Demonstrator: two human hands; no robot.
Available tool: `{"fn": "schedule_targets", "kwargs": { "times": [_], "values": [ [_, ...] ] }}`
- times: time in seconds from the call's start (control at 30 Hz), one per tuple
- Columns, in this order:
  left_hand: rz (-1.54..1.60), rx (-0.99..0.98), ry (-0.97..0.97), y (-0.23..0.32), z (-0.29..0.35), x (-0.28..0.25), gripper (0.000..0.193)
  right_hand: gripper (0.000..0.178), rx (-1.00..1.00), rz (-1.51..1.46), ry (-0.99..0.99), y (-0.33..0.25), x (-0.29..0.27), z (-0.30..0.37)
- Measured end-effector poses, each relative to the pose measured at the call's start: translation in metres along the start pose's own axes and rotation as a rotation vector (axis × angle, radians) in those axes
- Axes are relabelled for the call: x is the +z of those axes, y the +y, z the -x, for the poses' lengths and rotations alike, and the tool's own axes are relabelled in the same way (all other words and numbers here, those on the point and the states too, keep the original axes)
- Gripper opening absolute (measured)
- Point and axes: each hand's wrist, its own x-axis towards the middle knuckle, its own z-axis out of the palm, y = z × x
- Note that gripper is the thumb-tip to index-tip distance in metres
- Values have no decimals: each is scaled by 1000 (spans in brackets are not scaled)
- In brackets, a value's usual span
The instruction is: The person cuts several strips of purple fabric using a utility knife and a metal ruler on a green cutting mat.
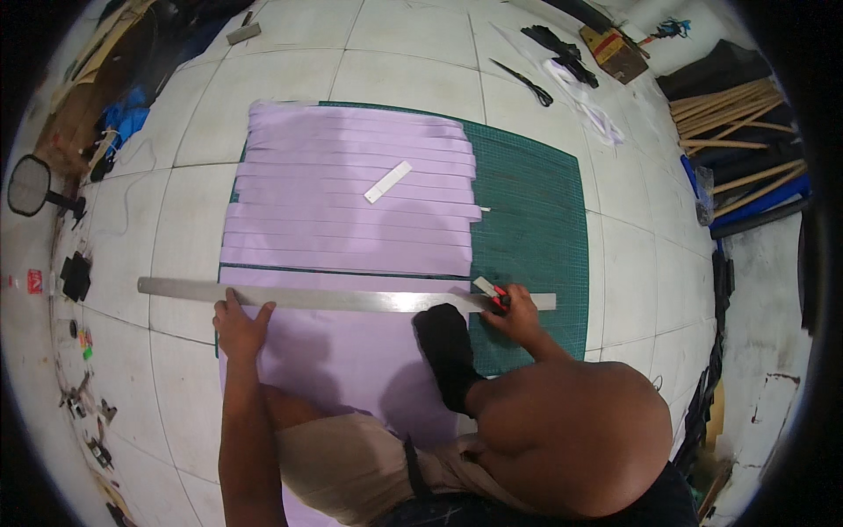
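Note:
A long metal ruler (351, 299) lies crosswise over lilac fabric (299, 351) on a green cutting mat (536, 211). My left hand (241, 323) rests near the ruler's left part, thumb and fingers spread, fingertips on its edge. Close to the other end, my right hand (520, 314) is closed around a red-and-black utility knife (500, 295); a pale piece sticks out beyond it, and the blade cannot be made out. My foot in a black sock (444, 351) presses at the ruler's lower edge. Beyond the ruler lie several cut lilac strips (351, 228), side by side.
A short white ruler (388, 182) sits on the strips. Black scissors (525, 83) and dark cloth (562, 53) lie on the tiled floor at the far right, near a cardboard box (613, 54). Wooden sticks (729, 114) are stacked rightward. A mesh-headed object (30, 185) stands left.

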Motion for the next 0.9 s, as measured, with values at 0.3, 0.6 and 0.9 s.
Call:
{"fn": "schedule_targets", "kwargs": {
  "times": [0.3, 0.6, 0.9],
  "values": [
    [53, -16, -3, 9, 0, -7, 99, 53, -140, -2, -254, -26, -40, -35],
    [58, -48, 29, 15, 4, -13, 106, 45, -160, -194, -112, -137, -30, -220],
    [7, -93, 4, 23, 2, -12, 105, 51, -440, -27, -241, -139, -9, -284]
  ]
}}
